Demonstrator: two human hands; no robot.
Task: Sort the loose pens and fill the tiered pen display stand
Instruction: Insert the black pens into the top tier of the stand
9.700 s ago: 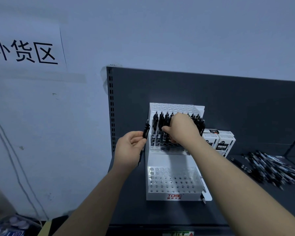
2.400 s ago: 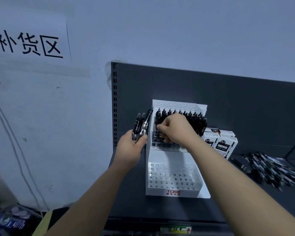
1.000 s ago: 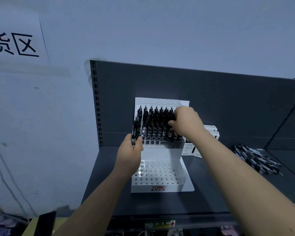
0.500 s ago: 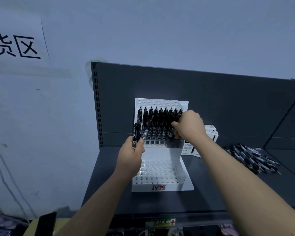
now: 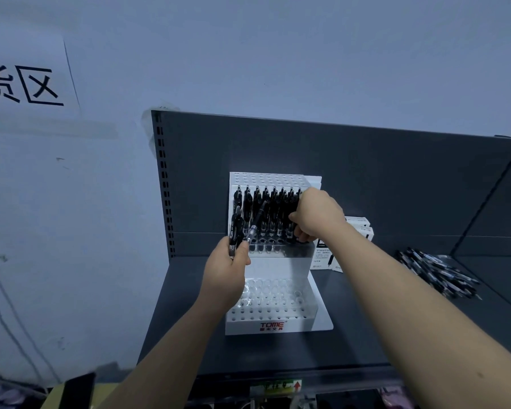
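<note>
Left hand (image 5: 224, 270), mid-frame, has its fingers wrapped round a small bunch of spare pens (image 5: 236, 231), and one of them leans off to the right. Right hand (image 5: 316, 216) is curled in among the standing pens (image 5: 266, 214) at the right end of the middle tier of the display stand (image 5: 248, 323). Can't tell if it's actually pinching one.

The front tier's holes look empty, and the loose pile (image 5: 437, 273) sits far right on the shelf (image 5: 366, 335).

Risk imo: that leaning pen slips out, or knuckles knock the packed row crooked.

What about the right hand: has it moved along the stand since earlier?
Yes. The right hand went rightward, from left-centre of the stand to its right end.
</note>
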